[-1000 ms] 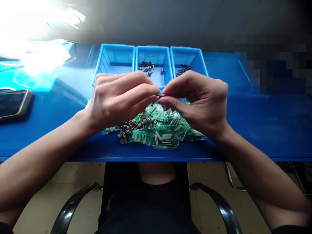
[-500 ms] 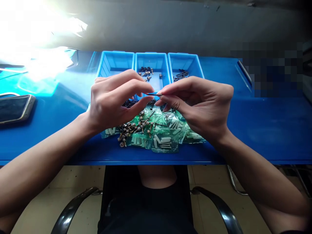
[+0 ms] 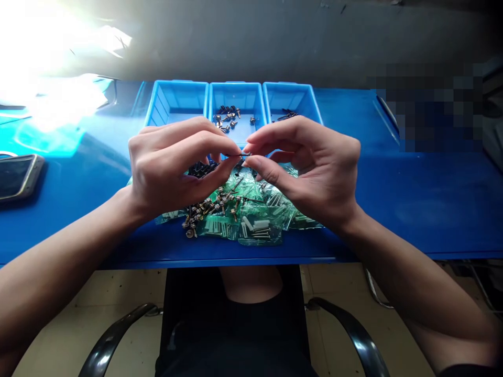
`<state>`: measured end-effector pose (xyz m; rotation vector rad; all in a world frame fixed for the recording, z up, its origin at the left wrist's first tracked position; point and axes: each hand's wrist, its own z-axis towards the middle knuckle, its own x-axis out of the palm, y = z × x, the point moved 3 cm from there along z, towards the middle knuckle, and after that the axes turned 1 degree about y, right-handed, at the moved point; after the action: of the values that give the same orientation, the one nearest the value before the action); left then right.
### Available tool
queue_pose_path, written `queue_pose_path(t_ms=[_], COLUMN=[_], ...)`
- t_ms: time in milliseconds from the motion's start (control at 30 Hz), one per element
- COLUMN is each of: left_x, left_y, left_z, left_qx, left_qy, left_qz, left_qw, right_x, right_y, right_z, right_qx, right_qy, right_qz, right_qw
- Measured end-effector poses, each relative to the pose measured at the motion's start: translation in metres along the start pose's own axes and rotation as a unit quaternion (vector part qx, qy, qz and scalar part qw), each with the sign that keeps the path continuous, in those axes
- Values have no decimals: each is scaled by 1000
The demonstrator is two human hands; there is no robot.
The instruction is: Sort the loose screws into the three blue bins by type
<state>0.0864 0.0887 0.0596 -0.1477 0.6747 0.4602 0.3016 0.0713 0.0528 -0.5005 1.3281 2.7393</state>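
A thin dark screw (image 3: pixel 245 154) lies level between my two hands above the pile. My left hand (image 3: pixel 173 162) pinches it between thumb and index fingertip, so much of its length is hidden. Around the screw's right end, the thumb and index finger of my right hand (image 3: pixel 314 167) are parted, and no grip on it shows. Below the hands lie loose hex-head screws (image 3: pixel 208 204), dark screws (image 3: pixel 201 169) and green clear packets (image 3: pixel 260 230) of white wall plugs and screws.
Three blue bins stand behind the hands: a left bin (image 3: pixel 181 97), a middle bin (image 3: pixel 236 91) with hex-head screws, and a right bin (image 3: pixel 293 94) with dark screws. A phone (image 3: pixel 19 178) lies at the left on the blue table (image 3: pixel 412 209). Black chair armrests (image 3: pixel 349 330) stand below.
The left fingertips have closed on the screw, while the right thumb and index finger have parted from it. Less of the screw shows. The whole view has shifted slightly.
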Motion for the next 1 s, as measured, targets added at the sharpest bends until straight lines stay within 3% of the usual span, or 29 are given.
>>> queue_pose_path(t_ms=[367,567,1000], left_x=[0,0,0], left_y=[0,-2,-2], left_z=[0,0,1], left_qx=[30,30,33], left_qy=[-19,-13,-22], left_qz=[-1,4,-2], left_qw=[999,999,999], right_x=[2,3,3], right_y=[-2,-1,0], right_z=[1,0,0], right_qx=[53,15,31], right_qy=[14,16,17], right_qz=[57,43,63], right_qw=[997,999,997])
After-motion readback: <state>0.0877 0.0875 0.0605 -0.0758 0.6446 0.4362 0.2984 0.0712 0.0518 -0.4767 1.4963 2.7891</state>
